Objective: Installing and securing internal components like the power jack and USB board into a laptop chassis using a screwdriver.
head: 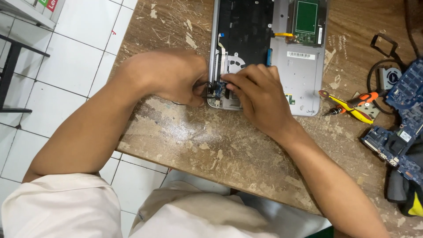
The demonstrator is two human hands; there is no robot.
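A scarred wooden worktop [185, 132] carries an opened silver laptop base [299, 75], its near left corner between both hands. The left hand [169, 77] curls against that corner's edge; the right hand [260, 94] lies over it, fingers [240, 78] pressed together on a small blue circuit board [217, 91]. A yellow-handled screwdriver [348, 108] lies well right.

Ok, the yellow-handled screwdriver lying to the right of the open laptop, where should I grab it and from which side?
Grip the yellow-handled screwdriver around its thick yellow handle, coming straight down from above. It lies flat on the worn wooden table, tip pointing left toward the open grey laptop base. The handle is its widest part, and it seems clear of the blue circuit board further right.
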